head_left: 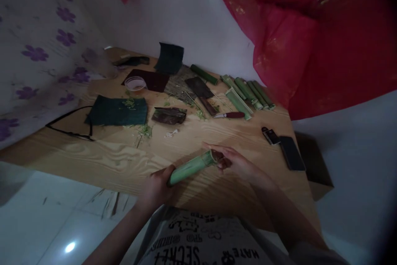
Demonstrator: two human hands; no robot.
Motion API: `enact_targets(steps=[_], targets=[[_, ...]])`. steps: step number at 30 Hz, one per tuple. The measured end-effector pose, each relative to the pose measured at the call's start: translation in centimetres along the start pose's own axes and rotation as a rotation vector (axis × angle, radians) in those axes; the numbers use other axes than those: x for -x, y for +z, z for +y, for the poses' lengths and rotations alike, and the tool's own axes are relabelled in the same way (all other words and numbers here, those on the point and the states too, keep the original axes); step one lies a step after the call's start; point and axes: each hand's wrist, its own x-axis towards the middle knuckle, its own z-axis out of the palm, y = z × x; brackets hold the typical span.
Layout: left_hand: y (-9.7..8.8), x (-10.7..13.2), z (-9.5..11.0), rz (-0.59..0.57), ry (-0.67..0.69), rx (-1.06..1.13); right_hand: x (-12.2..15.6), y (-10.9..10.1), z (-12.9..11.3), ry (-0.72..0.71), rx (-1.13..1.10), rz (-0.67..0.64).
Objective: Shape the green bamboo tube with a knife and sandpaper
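A green bamboo tube [190,168] is held tilted above the table's front part. My left hand [158,186] is wrapped around its lower left end. At the upper right end, beside the tube's rim, is my right hand [234,161], its index finger stretched over the rim and the other fingers curled. Something small and dark shows between those fingers and the tube's mouth, too dim to name. Beyond the hands, a knife [231,115] with a dark red handle lies near a split bamboo piece [238,103].
Several bamboo tubes [248,91] lie at the back right. Dark sheets, a green cloth [119,110], a roll of clear tape [135,83], glasses [74,123] and green shavings [145,131] cover the left and middle. A phone [292,153] rests near the right edge.
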Motion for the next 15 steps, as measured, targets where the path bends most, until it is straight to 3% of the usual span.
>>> enact_targets(steps=[3,7,11,15], targets=[[-0.6,0.4,0.1,-0.066,-0.009,-0.125,0.5,0.1,-0.2,-0.003,0.380,-0.019],[-1.0,0.9,0.9,-0.118,-0.038,-0.145,1.0,1.2,-0.3,-0.167,0.757,0.072],[-0.8,1.3,1.6,-0.131,-0.103,-0.149,1.4,2.8,0.3,-0.175,0.959,0.190],[-0.6,1.6,2.4,-0.148,-0.178,-0.134,1.6,3.9,1.0,-0.135,1.026,0.277]])
